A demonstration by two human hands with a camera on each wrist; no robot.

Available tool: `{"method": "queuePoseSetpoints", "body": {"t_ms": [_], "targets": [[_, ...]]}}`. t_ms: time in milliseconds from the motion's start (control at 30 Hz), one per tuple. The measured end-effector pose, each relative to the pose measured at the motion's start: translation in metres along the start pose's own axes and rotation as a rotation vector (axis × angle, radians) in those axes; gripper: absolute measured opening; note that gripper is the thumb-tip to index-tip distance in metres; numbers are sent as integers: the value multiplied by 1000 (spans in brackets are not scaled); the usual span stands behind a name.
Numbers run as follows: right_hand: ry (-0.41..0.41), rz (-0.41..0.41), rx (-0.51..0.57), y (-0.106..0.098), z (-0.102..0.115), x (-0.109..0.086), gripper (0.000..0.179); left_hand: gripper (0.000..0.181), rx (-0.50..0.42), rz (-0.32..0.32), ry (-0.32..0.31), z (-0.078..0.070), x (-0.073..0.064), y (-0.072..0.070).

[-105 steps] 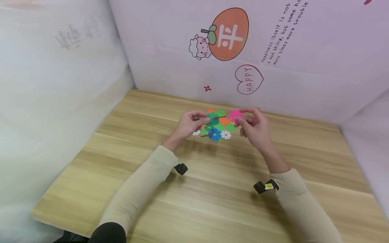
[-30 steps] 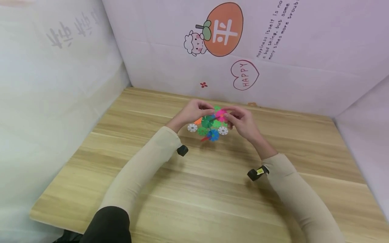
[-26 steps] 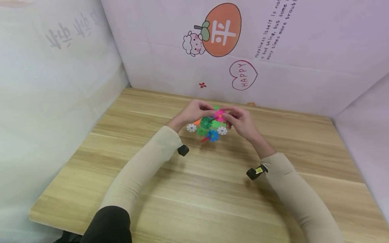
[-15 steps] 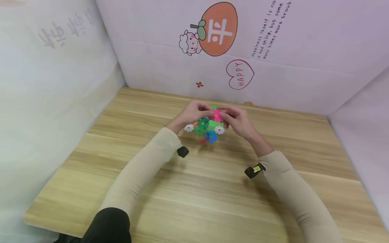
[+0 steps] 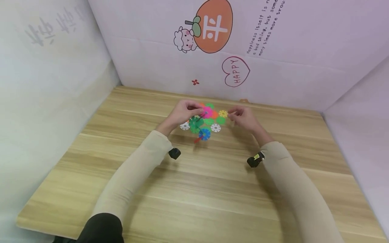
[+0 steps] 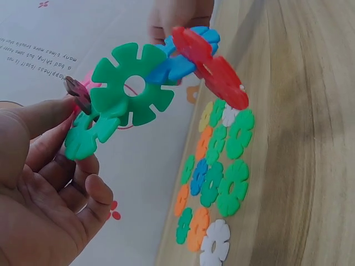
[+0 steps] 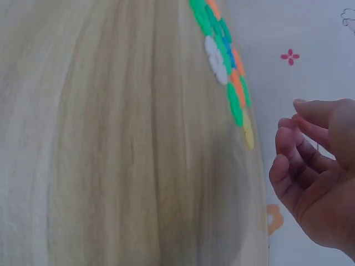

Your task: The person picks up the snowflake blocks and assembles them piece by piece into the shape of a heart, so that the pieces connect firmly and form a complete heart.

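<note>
My left hand [image 5: 181,114] pinches a cluster of interlocked plastic snowflake discs, raised above the table. In the left wrist view, a brown disc [image 6: 77,94] sits at the thumb, with a green disc [image 6: 108,83] slotted beside it, then a blue disc [image 6: 176,68] and a red disc [image 6: 226,83] at the far end. The pink disc [image 5: 208,115], plain in the head view, is mostly hidden there. My right hand [image 5: 244,118] hovers to the right of the cluster, near a loose yellow disc [image 5: 223,113]. Its fingers are loosely bent and hold nothing in the right wrist view.
Several loose discs lie flat under and behind the cluster, among them a white disc [image 6: 216,244], an orange disc [image 6: 198,230] and green ones. The wooden table [image 5: 194,199] meets a printed white backdrop [image 5: 152,60] at its far edge.
The pink disc moved from my right hand to the cluster in my left. My right hand has let go and drawn away to the right, uncovering the yellow disc.
</note>
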State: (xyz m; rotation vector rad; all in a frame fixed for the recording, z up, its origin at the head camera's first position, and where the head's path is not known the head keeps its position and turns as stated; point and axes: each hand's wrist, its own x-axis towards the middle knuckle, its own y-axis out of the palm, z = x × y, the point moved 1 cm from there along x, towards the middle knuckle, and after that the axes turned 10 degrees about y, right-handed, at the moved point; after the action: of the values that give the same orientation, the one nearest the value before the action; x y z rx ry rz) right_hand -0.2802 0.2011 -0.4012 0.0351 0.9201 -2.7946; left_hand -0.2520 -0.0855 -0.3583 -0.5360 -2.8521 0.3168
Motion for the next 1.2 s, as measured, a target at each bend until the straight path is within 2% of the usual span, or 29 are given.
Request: {"method": "queuePoseSetpoints", "body": {"t_ms": [200, 333, 467, 1000, 1200], "targets": [[98, 30, -301, 9, 5, 2, 35, 16, -5, -8, -16, -3, -4, -5], [149, 9, -404, 17, 10, 4, 49, 14, 8, -5, -12, -5, -5, -7], [174, -8, -447, 20, 11, 8, 52, 13, 12, 2, -11, -6, -6, -8], [232, 24, -390, 27, 14, 12, 49, 12, 18, 20, 0, -1, -7, -4], [234, 45, -273, 31, 10, 8, 33, 12, 5, 10, -15, 1, -11, -3]]}}
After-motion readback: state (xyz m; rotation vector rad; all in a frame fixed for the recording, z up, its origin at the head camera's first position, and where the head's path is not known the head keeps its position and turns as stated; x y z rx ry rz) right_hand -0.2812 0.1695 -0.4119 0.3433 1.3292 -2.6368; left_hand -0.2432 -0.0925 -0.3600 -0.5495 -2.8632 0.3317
